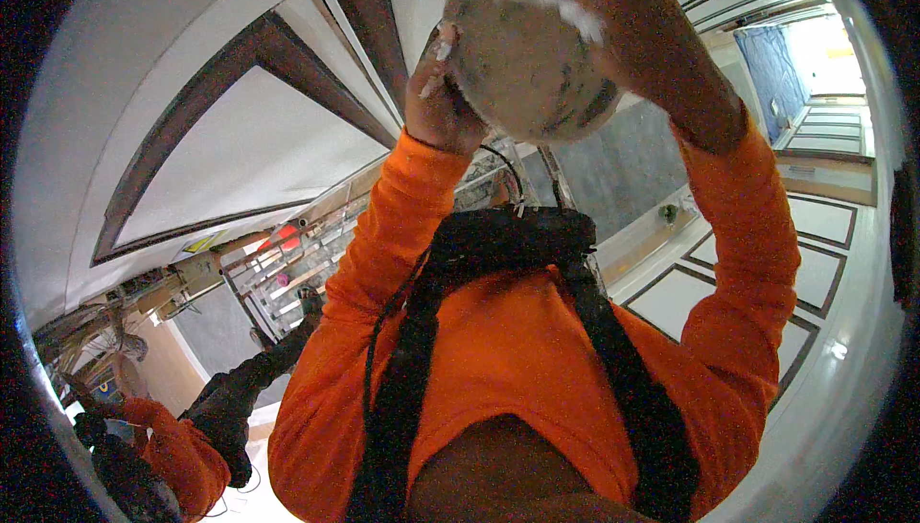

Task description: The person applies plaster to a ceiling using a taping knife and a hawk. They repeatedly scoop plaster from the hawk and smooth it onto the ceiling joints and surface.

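Two hands on a round thing

Our left hand (436, 92) and right hand (642, 34) hold the dusty round cap (527, 48), fingers wrapped tight on it.

Building interior under renovation: panelled ceiling (249, 139), scaffolding (287, 264), loose wires (86, 331)

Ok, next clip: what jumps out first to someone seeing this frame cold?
A round, dusty grey-brown dome-shaped object at top centre, clasped between the left hand and the right hand. Below it the person's bright orange long-sleeved shirt fills the middle, crossed by black harness straps. At lower left another person in an orange sleeve and dark glove stands near scaffolding.
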The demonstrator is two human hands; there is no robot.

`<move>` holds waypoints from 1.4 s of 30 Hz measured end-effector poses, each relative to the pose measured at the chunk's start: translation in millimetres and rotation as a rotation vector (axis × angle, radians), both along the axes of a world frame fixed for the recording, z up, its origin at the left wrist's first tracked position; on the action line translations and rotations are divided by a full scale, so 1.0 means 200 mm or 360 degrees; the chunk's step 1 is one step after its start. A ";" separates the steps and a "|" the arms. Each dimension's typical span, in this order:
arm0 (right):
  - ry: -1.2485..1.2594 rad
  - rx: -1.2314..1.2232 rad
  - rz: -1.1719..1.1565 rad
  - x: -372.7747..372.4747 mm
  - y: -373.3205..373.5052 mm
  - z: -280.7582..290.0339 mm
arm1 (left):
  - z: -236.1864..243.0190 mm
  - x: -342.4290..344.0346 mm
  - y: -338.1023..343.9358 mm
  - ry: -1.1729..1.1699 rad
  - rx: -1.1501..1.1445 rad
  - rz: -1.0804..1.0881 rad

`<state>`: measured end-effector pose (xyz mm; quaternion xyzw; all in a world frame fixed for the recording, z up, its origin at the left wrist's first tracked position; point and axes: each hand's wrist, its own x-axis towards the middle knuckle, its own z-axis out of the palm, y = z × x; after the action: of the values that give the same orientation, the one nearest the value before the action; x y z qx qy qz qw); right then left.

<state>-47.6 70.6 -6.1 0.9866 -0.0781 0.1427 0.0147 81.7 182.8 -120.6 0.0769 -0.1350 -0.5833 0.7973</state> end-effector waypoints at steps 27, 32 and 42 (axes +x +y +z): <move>-0.0079 -0.0342 0.0248 0.05 -0.09 -0.09 | 0.04 0.11 -0.02 -0.0177 0.0190 0.0107; 0.0094 0.0000 0.0194 0.02 -0.15 -0.11 | 0.02 0.14 -0.04 -0.0170 0.0158 0.0195; 0.0605 -0.0147 0.0030 0.01 -0.17 0.02 | 0.06 0.08 -0.11 -0.0405 0.0254 0.0533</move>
<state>-44.6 37.6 -1.1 0.9947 -0.0582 -0.0426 0.0731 98.4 161.5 -108.8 0.2341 -0.1732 -0.4371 0.8510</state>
